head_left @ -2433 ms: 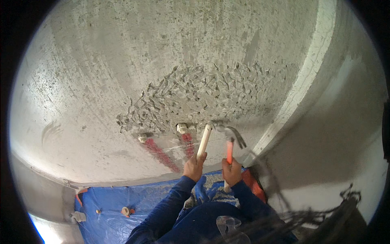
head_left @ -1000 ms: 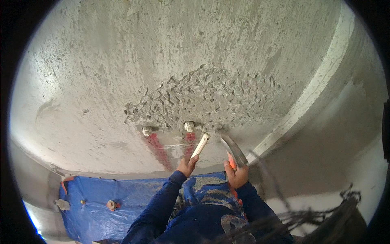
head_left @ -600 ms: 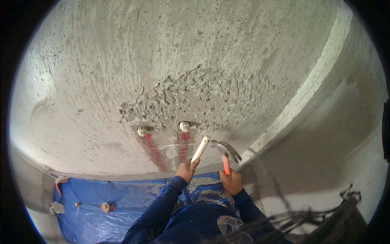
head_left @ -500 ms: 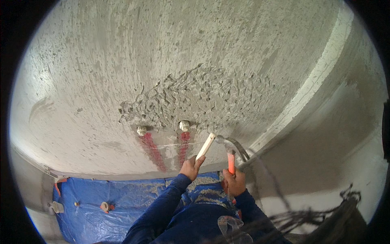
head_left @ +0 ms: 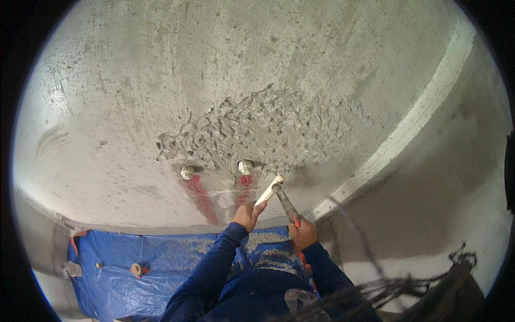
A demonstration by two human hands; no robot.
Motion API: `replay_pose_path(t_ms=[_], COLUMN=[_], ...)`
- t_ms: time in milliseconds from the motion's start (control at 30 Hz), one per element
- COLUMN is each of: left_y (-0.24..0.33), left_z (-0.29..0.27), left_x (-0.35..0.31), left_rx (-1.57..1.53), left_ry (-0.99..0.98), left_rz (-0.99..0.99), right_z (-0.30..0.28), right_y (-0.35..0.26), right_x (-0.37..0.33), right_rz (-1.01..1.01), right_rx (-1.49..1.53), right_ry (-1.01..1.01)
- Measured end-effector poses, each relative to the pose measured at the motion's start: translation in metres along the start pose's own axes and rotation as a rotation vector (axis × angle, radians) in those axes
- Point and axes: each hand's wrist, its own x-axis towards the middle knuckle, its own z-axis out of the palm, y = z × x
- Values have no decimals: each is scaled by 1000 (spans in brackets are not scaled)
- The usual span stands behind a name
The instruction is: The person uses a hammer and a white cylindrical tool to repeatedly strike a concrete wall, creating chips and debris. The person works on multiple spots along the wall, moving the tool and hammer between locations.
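Observation:
My left hand is wrapped around a pale, straight bar, which tilts up and right toward the wall. Its exact kind I cannot make out; a small dark mark shows near the upper end. In my right hand is a hammer with an orange grip. The hammer's head meets or overlaps the bar's upper part; whether they touch I cannot tell. Above both tools, the grey wall carries a broad band of chipped, pitted marks.
Two pale pipe fittings stick out of the wall, with red streaks below them. A blue plastic sheet with grey debris lies below. Pale fittings poke through its left side. A light strip marks the right corner. Dark blurred cords hang at lower right.
The hammer has swung left and its head now lies over the bar; before, its claw showed to the right. Both hands have shifted slightly left.

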Motion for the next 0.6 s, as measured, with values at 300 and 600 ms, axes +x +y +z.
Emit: replay_pose_path(t_ms=[300, 600], left_y=[-3, -8], left_z=[4, 6], left_x=[-1, 0], left_rx=[-8, -40], left_ry=[-9, -31], left_rz=[-55, -62], right_z=[10, 9], right_y=[15, 22], right_x=[0, 6], right_rz=[-151, -442], right_rx=[82, -122], right_ry=[182, 604])
